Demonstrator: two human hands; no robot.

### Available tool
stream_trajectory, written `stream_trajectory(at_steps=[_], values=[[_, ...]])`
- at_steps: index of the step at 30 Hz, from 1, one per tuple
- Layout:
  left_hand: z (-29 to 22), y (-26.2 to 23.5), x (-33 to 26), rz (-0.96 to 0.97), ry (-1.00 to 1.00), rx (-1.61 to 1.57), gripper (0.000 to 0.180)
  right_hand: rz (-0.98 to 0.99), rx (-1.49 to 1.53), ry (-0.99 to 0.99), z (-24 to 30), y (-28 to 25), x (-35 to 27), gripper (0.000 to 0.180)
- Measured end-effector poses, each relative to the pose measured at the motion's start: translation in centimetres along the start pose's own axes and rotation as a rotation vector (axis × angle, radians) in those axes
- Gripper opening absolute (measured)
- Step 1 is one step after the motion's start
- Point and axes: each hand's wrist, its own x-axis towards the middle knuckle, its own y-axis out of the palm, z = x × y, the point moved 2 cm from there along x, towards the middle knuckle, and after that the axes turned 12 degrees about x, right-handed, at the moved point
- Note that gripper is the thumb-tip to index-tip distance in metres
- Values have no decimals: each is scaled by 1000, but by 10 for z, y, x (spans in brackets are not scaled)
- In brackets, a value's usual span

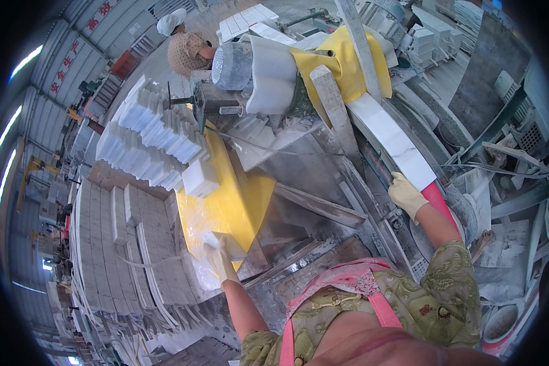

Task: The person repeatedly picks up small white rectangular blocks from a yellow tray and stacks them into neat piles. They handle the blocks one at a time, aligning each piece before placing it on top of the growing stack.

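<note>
My left hand, in a pale glove, grips a small white stone block on a wet yellow sheet. My right hand, gloved alike, is closed beside the left edge of a long white stone strip with grey veins. What its fingers hold, if anything, is hidden. The strip lies along a narrow machine bed, and a red band shows beyond its near end. A single thick white block sits farther up the yellow sheet, beside stacked white stone pieces.
A motor and a second yellow sheet cover machinery ahead. A wooden post rises beside the strip. Long grey slabs stand stacked at left. Another person bends at the far left. Stone scraps and cables crowd the right side.
</note>
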Motion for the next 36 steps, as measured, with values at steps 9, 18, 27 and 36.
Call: stream_trajectory(at_steps=[9,18,27,36], values=[[2,1,1,4,14,-15,57,15,-11,1,0,3,2,14],[6,2,4,66,-19,-72,58,73,-34,-10,-4,9,0,12],[15,4,8,14,-50,47,63,132,31,10,-8,12,2,19],[7,4,5,8,-109,168,64,245,153,175,10,-11,19,21]])
